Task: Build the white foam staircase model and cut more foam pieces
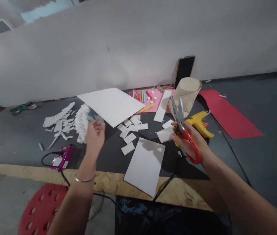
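My right hand (pixel 192 141) grips red-handled scissors (pixel 182 128), blades pointing up and slightly apart, and also pinches a small white paper piece (pixel 164 134) at its fingertips. My left hand (pixel 94 134) is raised over the table with its fingers curled round a small clear or teal thing (pixel 96 118) that I cannot make out. Between both hands lie several small cut white rectangles (pixel 130 130). A white sheet (pixel 145 164) hangs over the near table edge below the scissors.
A larger white sheet (pixel 111 105), a fan of folded white strips (pixel 81 122), a yellow glue gun (pixel 199 122), a beige paper roll (pixel 188 91), markers on pink paper (pixel 142 96), red paper (pixel 228 114), a pink device (pixel 62 158) with a cable, a red stool (pixel 41 209).
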### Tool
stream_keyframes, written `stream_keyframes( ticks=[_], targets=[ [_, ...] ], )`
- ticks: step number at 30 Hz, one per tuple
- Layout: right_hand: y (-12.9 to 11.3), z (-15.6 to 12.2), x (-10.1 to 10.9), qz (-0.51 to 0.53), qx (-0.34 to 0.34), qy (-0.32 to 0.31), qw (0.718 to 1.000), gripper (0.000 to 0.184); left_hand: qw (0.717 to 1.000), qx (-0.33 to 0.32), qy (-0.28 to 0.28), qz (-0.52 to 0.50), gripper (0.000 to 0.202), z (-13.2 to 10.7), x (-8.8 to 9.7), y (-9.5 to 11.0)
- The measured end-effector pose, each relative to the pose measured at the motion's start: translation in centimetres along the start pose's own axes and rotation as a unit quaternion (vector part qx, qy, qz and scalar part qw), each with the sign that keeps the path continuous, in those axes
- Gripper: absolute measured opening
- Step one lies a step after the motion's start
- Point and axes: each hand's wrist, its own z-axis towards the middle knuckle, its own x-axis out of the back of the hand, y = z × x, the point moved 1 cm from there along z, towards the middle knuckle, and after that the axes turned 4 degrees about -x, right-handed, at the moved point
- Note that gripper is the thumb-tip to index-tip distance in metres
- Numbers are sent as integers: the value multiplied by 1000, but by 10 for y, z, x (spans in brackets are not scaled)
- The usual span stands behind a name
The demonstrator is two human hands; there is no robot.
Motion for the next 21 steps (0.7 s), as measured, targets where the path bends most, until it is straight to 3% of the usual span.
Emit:
stream_keyframes(
  ticks=[2, 4, 7, 9, 15, 18, 20, 21],
  targets=[
    [-1, -1, -1, 6, 3, 1, 1000, 36, 983, 99, -49, -144, 54, -2, -17, 10],
    [-2, -1, -1, 15, 8, 3, 1000, 37, 942, 163, -100, -274, 56, -1, -34, 23],
    [-1, 0, 0, 24, 9, 5, 1000, 36, 889, 205, -139, -384, 44, 8, -50, 46],
    [0, 1, 0, 27, 10, 3, 1000, 37, 874, 213, -144, -413, 30, 14, -54, 58],
    [-6, 1, 0, 46, 23, 13, 999, 36, 862, 147, -91, -476, 23, 23, -44, 79],
    [-13, 2, -3, 51, 22, 15, 998, 35, 847, 131, -35, -514, 16, 55, -45, 81],
    [-16, 3, -5, 56, 15, -1, 998, 35, 828, 141, 35, -542, 12, 86, -53, 82],
    [-17, 3, -6, 57, 11, -8, 998, 36, 820, 136, 41, -554, 15, 101, -59, 83]
  ],
)
